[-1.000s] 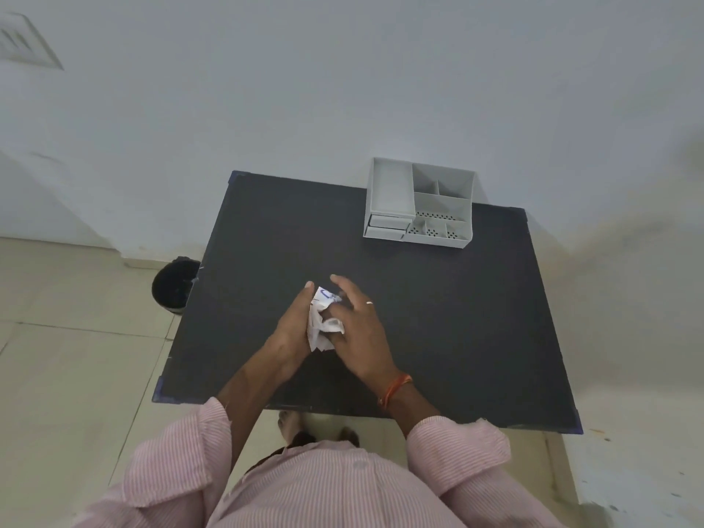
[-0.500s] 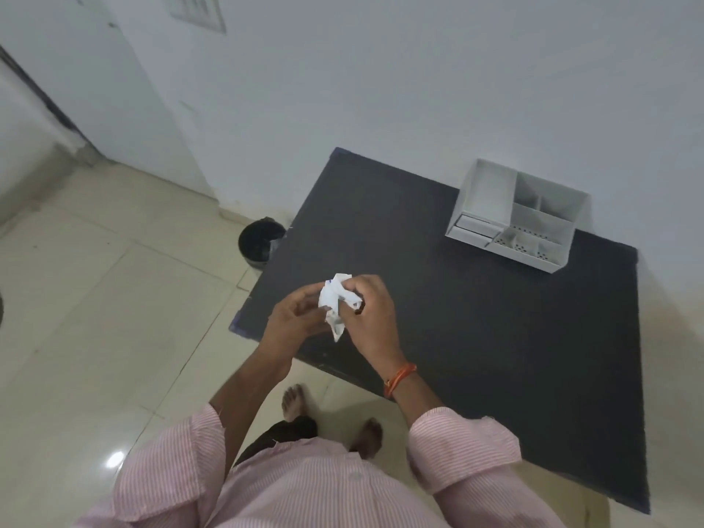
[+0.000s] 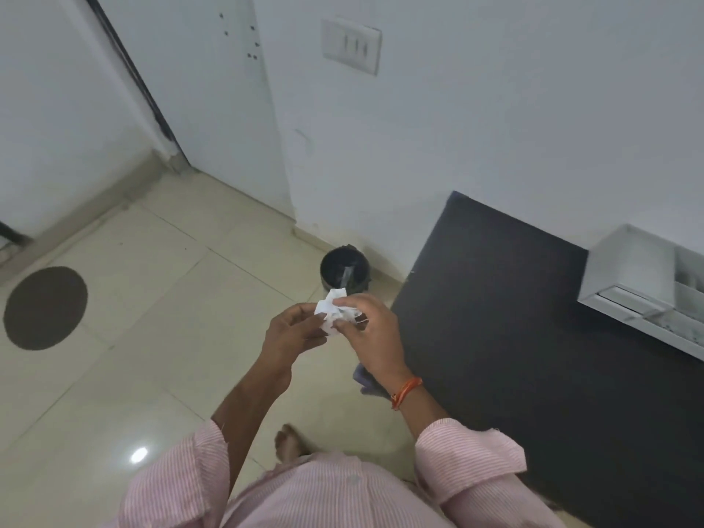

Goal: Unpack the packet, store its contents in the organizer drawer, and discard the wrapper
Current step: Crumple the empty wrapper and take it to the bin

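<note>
The left hand (image 3: 289,337) and right hand (image 3: 375,337) meet above the floor, their fingers (image 3: 301,311) curled and pinching a crumpled white wrapper (image 3: 335,310) between them. Just beyond the fingers a small black bin (image 3: 344,270) stands by the wall. To their right lies the dark surface (image 3: 514,337), with the white organizer (image 3: 628,268) at its far edge.

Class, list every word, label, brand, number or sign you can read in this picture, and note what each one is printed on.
No text can be read in this picture.
Crumpled wrapper, held between the left hand and the right hand: any print is too crushed and blurred to read.
Switch plate on the wall: no marking shows.
Organizer and bin: no label shows.
</note>
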